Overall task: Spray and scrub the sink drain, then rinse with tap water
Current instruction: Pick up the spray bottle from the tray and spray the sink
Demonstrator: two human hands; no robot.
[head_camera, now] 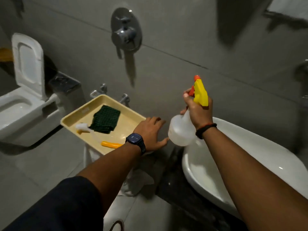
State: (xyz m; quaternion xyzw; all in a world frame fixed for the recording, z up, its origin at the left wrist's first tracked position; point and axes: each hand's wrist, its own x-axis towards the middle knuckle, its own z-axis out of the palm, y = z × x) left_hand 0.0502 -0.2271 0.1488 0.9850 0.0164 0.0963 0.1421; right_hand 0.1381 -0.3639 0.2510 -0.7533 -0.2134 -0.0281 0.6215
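My right hand (198, 109) grips a clear spray bottle (180, 130) by its neck, a finger on the orange trigger of the yellow head (200, 93). The bottle hangs in the air just left of the white sink basin (208, 172); the drain is not visible. My left hand (150, 133), with a dark watch on the wrist, is spread open at the right edge of a beige tray (75, 116), its thumb near the bottle's base. In the tray lie a dark green scrub cloth (105, 119) and a brush with white bristles and an orange handle (110, 144).
The tray rests on a white stand (90, 157) against the grey tiled wall. A white toilet (21, 107) with its lid up stands at left. A chrome wall mixer (125, 30) is above, and small chrome taps (125, 97) behind the tray. The sink sits on a dark counter (180, 197).
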